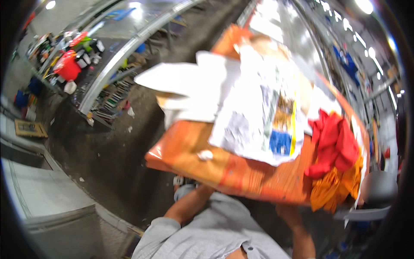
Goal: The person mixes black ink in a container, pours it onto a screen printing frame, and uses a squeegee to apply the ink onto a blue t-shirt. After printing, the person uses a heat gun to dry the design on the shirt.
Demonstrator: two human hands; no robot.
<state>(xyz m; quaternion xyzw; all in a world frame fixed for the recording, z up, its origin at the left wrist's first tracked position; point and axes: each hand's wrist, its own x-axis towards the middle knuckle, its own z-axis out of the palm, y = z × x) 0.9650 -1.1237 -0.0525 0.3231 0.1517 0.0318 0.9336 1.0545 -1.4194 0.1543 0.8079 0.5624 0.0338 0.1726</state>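
Grey shirt (205, 228) is closest in the head view, left forearm (189, 206) running up behind a big orange box-like thing (250, 179), right hand (288, 212) partly tucked at its near edge. Box covers the fingers on both sides, so can't tell if they're gripping or loose. Piled on top: crumpled white sheets (241, 121), red cloth (334, 146), orange cloth (338, 187) at the right end.

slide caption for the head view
White sheets and a red wad on an orange package, both forearms at its near edge.
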